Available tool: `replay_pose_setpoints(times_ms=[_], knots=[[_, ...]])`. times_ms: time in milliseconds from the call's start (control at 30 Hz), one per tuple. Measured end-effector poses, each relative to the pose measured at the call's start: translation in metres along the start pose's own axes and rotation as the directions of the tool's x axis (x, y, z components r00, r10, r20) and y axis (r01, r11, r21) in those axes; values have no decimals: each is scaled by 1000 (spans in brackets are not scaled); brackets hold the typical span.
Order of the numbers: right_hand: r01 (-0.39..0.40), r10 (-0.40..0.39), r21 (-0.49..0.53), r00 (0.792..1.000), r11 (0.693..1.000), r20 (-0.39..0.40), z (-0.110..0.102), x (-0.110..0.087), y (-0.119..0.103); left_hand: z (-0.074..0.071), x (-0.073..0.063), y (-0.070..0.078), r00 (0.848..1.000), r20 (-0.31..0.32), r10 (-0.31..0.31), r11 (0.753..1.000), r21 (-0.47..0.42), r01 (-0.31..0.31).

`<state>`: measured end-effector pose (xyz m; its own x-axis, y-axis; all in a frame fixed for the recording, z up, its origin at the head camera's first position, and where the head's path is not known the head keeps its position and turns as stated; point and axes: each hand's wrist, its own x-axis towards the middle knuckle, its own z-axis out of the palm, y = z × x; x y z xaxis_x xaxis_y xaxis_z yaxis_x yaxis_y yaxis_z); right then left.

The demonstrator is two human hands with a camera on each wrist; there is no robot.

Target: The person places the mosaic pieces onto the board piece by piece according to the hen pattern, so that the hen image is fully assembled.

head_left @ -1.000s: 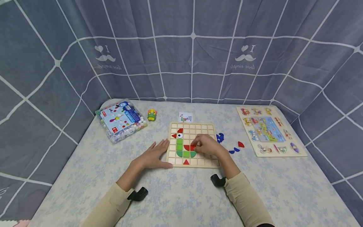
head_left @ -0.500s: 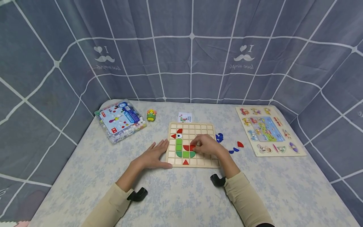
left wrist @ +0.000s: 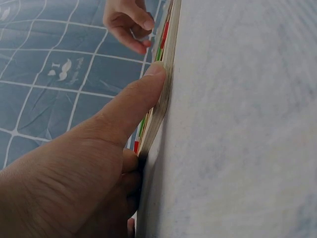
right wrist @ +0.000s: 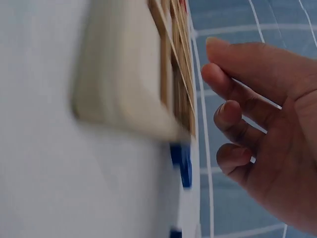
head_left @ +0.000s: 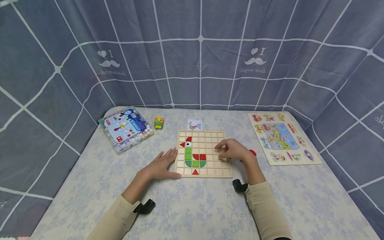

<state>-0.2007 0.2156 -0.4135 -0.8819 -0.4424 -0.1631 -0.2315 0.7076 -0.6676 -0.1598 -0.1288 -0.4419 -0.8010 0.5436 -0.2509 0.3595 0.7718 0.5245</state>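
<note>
A wooden grid board point(head_left: 211, 171) lies on the table with flat coloured pieces forming a bird-like figure. Green squares point(head_left: 188, 153) make its neck, a round eye piece point(head_left: 188, 144) its head. A red square point(head_left: 202, 157) sits beside a rounded red piece point(head_left: 195, 156), above the green bottom row. Near the front edge lies a red triangle point(head_left: 195, 172). My left hand point(head_left: 160, 166) rests spread against the board's left edge, thumb at the front corner. Over the board's right part hovers my right hand point(head_left: 234, 150), fingers loosely bent around nothing.
Behind the board lies a small pattern card point(head_left: 194, 124). Blue pieces point(right wrist: 182, 163) lie off its right side, largely hidden by the right hand in the head view; a red piece point(head_left: 253, 152) shows past the wrist. A bead box point(head_left: 126, 128), toy figure point(head_left: 159, 122) and picture puzzle point(head_left: 282, 140) stand around.
My right hand has let go of the red square, which stays in its cell, and has moved right across the board. The left hand keeps its place.
</note>
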Motion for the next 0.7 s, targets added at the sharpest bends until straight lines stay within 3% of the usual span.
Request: replay_pose_setpoints(times_ms=[200,367,700], knots=[[-85,84,-28,996,996,-41,-23,-14,27,-1,-1,1,1000,-1,2,1000,-6,-2],[-194,194,11,979,981,-61,-43,-30,47,-1,0,1,1000,-8,1,1000,2,-1],[-373,371,-5,925,928,-85,-58,-54,75,-1,0,1,1000,-9,9,1000,-1,-9]])
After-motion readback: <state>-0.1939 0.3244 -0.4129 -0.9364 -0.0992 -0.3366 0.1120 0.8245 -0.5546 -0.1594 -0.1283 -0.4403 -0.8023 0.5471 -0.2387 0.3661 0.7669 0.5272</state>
